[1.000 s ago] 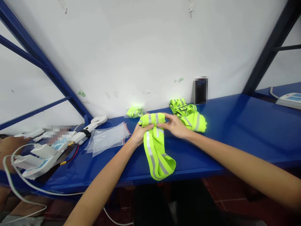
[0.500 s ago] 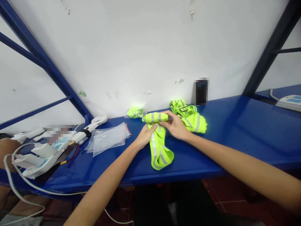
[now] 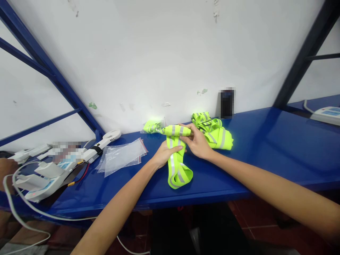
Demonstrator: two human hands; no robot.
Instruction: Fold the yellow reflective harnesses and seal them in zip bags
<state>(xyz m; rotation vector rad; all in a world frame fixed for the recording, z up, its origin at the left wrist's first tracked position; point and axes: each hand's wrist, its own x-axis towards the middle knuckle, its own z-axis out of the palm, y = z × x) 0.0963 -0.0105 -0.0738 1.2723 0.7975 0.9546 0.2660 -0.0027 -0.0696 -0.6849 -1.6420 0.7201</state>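
Observation:
A neon-yellow reflective strap (image 3: 175, 159) with grey stripes is between my hands, its upper part rolled into a bundle and its lower part hanging in a loop onto the table. My left hand (image 3: 165, 154) grips the hanging length just below the roll, thumb across the front. At the roll's right end, my right hand (image 3: 197, 141) pinches it between thumb and fingers. Behind my right hand lies a heap of similar neon straps (image 3: 219, 136) with a dark buckle. A clear bag with a folded neon strap (image 3: 152, 126) rests against the wall.
Flat clear zip bags (image 3: 123, 156) lie left of my hands on the blue table (image 3: 265, 148). Farther left are a white handheld fan (image 3: 112, 135), a power strip with plugs (image 3: 42, 186) and cables. A dark, blurred-out object (image 3: 226, 103) leans on the wall. Another person's hand (image 3: 7, 170) shows at far left.
My left hand has slid slightly down the strap, away from the roll. The hanging loop has shifted a little up and left. My right hand stays at the roll.

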